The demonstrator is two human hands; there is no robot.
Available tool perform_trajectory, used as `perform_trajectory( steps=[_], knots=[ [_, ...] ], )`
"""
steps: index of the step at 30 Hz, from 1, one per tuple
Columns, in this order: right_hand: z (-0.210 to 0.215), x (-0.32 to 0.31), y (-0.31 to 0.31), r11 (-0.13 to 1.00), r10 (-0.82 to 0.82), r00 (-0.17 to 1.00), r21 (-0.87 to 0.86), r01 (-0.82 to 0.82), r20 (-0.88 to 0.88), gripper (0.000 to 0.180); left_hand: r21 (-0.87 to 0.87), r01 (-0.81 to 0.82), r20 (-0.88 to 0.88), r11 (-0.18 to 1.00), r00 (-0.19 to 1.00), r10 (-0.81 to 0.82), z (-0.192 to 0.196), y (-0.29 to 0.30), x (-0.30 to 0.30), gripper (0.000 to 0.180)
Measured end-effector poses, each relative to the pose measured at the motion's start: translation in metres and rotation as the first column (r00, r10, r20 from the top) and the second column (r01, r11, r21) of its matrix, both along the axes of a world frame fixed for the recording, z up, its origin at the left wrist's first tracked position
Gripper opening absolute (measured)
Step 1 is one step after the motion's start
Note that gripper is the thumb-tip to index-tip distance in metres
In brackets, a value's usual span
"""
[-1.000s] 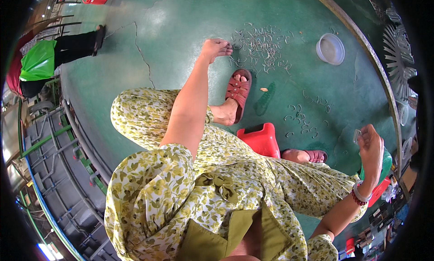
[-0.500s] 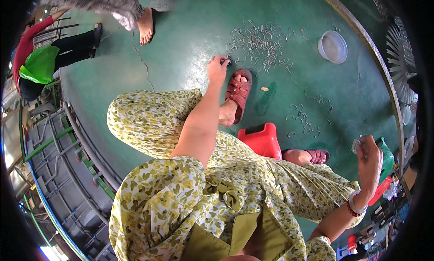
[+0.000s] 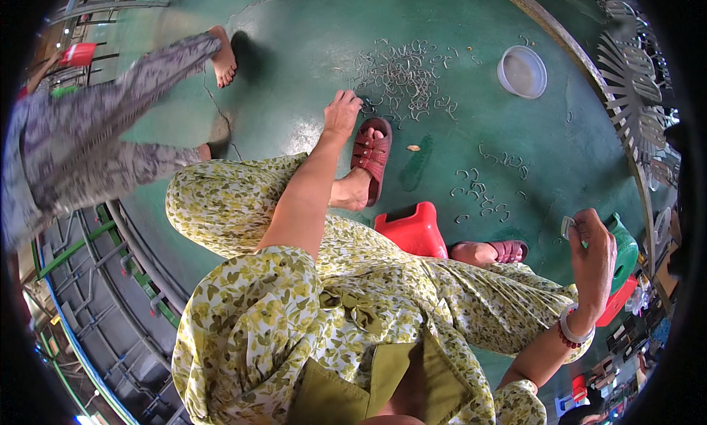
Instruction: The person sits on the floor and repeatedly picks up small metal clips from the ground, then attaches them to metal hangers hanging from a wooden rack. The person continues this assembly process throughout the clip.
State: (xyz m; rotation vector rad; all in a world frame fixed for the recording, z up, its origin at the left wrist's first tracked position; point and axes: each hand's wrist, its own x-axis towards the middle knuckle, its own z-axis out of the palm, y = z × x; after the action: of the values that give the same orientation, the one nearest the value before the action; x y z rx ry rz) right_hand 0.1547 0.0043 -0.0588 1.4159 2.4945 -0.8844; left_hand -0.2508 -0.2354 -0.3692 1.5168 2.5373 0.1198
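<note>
Metal hooks, left hand reaching down

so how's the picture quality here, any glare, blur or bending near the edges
Head view: strong fisheye, so the rails at lower left bow and the corners go black. A bright sheen sits on the green floor near the top. The passing person's patterned trouser leg looks smeared. The left hand by the metal hooks and the right hand are fairly sharp.

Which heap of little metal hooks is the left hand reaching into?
The left hand touches the big heap of small metal hooks, not the sparse scatter of hooks nearer the red plastic stool.
</note>
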Motion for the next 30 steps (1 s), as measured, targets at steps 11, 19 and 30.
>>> perform_trajectory(
  steps=[11,19,30],
  knots=[
    [0.009,0.008,-0.004,0.999,-0.013,0.999,0.031,0.014,-0.033,0.014,-0.200,0.107,0.276,0.974,0.960,-0.048,-0.003,0.022,-0.061,0.013],
    [-0.002,-0.008,-0.017,0.966,-0.232,0.829,-0.223,0.133,-0.509,0.028,-0.079,-0.190,0.538,0.979,0.818,0.202,0.081,0.059,-0.055,0.015],
    [-0.021,-0.010,-0.005,0.942,-0.327,0.498,-0.233,0.243,-0.803,0.021,0.658,0.069,0.677,0.750,0.382,-0.630,0.302,0.190,0.220,0.012]
  ],
)
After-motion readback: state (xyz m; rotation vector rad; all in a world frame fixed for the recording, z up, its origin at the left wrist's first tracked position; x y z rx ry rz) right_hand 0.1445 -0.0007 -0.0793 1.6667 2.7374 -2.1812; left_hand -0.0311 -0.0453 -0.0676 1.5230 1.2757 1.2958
